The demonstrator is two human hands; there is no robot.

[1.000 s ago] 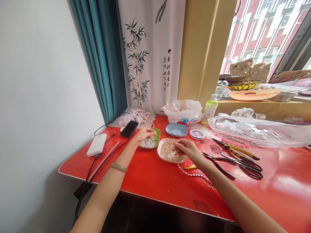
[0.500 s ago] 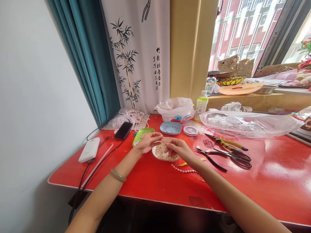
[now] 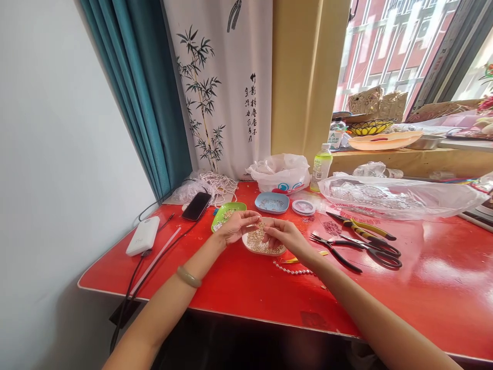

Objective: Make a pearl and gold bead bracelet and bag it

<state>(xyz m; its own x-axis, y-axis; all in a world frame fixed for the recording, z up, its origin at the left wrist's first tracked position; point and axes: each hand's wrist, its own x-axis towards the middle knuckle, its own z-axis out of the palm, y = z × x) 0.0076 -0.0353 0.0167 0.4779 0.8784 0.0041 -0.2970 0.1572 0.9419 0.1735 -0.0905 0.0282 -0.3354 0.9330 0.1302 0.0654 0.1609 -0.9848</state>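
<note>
My left hand (image 3: 239, 227) and my right hand (image 3: 284, 235) come close together above a shallow white dish (image 3: 251, 249) of small gold beads (image 3: 256, 239). Thumb and forefinger are pinched on each hand. Whatever sits between the fingertips is too small to make out. Just behind my left hand is a green tray (image 3: 216, 219) with beads in it. A strand of pearl beads (image 3: 296, 271) lies on the table below my right hand, beside a small yellow item (image 3: 291, 260).
Right of the hands lie black-handled pliers (image 3: 339, 254), scissors (image 3: 385, 255), yellow-handled pliers (image 3: 364, 229) and dark red beads (image 3: 331, 228). Farther back are a blue tray (image 3: 270, 211), a bottle (image 3: 321, 168) and plastic bags (image 3: 279, 177). A phone (image 3: 196, 206) and power bank (image 3: 143, 235) sit left.
The fingertips of my two hands have drawn slightly closer together, still pinched above the dish. The whole view has shifted a little; the objects on the table lie as before.
</note>
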